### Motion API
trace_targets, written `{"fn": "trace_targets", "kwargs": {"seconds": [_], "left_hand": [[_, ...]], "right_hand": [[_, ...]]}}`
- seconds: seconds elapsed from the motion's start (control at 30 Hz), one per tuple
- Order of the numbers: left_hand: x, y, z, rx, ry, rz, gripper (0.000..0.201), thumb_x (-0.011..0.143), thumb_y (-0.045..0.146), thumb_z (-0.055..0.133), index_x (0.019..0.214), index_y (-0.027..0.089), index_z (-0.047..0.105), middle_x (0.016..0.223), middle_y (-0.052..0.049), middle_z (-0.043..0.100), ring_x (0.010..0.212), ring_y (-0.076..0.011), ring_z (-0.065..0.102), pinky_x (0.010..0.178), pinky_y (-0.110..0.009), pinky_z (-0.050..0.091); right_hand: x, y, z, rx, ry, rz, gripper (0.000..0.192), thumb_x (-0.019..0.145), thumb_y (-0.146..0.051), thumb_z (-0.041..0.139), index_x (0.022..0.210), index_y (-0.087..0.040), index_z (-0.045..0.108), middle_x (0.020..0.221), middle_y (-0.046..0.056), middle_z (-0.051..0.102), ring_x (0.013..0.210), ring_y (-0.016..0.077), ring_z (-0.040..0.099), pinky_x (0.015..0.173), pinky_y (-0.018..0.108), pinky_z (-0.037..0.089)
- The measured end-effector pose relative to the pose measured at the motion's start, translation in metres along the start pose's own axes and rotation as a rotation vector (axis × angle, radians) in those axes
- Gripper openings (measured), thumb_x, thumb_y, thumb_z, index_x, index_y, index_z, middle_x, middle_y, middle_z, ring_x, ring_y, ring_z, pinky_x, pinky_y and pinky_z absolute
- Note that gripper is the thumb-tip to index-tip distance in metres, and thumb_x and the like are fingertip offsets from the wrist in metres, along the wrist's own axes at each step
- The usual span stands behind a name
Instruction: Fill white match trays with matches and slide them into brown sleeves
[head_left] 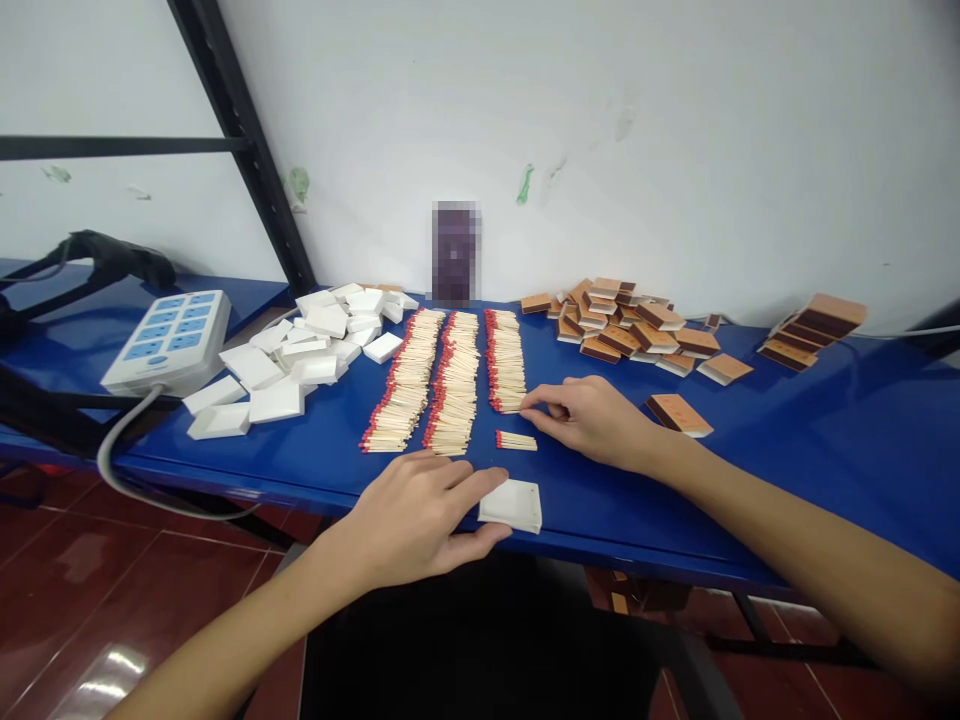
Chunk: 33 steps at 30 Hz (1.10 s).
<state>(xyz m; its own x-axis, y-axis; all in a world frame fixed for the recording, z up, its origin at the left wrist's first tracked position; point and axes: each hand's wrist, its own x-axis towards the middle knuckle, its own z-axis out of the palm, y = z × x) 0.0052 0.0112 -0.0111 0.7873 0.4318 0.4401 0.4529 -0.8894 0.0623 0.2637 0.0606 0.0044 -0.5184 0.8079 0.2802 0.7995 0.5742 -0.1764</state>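
My left hand (427, 510) holds a small white matchbox tray (514, 503) at the front edge of the blue table, thumb on the near side and fingers on the far side. My right hand (592, 420) is closed in a pinch at the near end of the rightmost row of red-tipped matches (505, 355), touching the bare stick ends. Between the tray and that row lies a small separate group of matches (517, 440). Two longer rows, a left row (405, 375) and a middle row (454, 385), run side by side to the left.
White trays (300, 350) are heaped at left, beside a power strip (169, 340) with a cable. Brown matchbox sleeves (622, 320) pile up at back right; one sleeve (677, 413) lies near my right wrist. Another stack (817, 325) leans farther right. A black frame post (247, 140) rises behind.
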Motion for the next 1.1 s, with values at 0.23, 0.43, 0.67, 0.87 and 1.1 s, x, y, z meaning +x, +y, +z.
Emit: {"fn": "trace_targets", "kwargs": {"seconds": [0.23,0.43,0.67,0.87,1.1], "left_hand": [[0.0002,-0.0014,0.0,-0.002,0.008,0.008,0.033,0.095,0.041,0.055,0.117,0.016,0.058,0.078,0.0,0.066,0.068,-0.0205,0.064,0.064,-0.035,0.05],[0.0002,-0.0015,0.0013,-0.002,0.008,0.003,0.033,0.095,0.04,0.055,0.117,0.017,0.057,0.077,0.0,0.065,0.068,-0.0204,0.064,0.063,-0.034,0.05],[-0.0003,-0.0009,0.0003,-0.003,0.018,0.009,0.033,0.096,0.041,0.054,0.117,0.016,0.057,0.078,0.0,0.065,0.068,-0.0201,0.064,0.065,-0.034,0.05],[0.0006,-0.0019,0.0007,-0.001,0.021,0.015,0.032,0.095,0.04,0.055,0.117,0.016,0.057,0.077,0.0,0.065,0.067,-0.0199,0.064,0.063,-0.034,0.049],[0.0005,-0.0016,0.0017,0.0,0.015,0.016,0.033,0.095,0.041,0.054,0.118,0.017,0.057,0.078,0.0,0.066,0.068,-0.0203,0.064,0.064,-0.034,0.049]], "right_hand": [[-0.0002,0.0002,0.0007,0.09,-0.003,-0.015,0.02,0.091,-0.027,0.055,0.09,-0.018,0.073,0.051,-0.004,0.051,0.045,0.0099,0.043,0.053,0.023,0.032],[0.0001,-0.0005,0.0019,0.116,0.054,-0.042,0.02,0.091,-0.026,0.056,0.089,-0.017,0.073,0.052,-0.004,0.052,0.045,0.009,0.042,0.052,0.022,0.033],[-0.0004,0.0013,0.0033,0.135,0.043,-0.037,0.019,0.091,-0.025,0.056,0.091,-0.017,0.073,0.052,-0.004,0.052,0.045,0.0091,0.043,0.052,0.022,0.033],[0.0003,-0.0012,0.0024,0.194,0.013,0.035,0.019,0.089,-0.027,0.057,0.084,-0.017,0.071,0.051,-0.005,0.048,0.045,0.0083,0.04,0.052,0.023,0.032],[0.0007,-0.0073,-0.0016,0.314,-0.064,0.108,0.021,0.087,-0.035,0.061,0.078,-0.018,0.069,0.052,-0.006,0.045,0.047,0.0083,0.04,0.052,0.024,0.032]]}}
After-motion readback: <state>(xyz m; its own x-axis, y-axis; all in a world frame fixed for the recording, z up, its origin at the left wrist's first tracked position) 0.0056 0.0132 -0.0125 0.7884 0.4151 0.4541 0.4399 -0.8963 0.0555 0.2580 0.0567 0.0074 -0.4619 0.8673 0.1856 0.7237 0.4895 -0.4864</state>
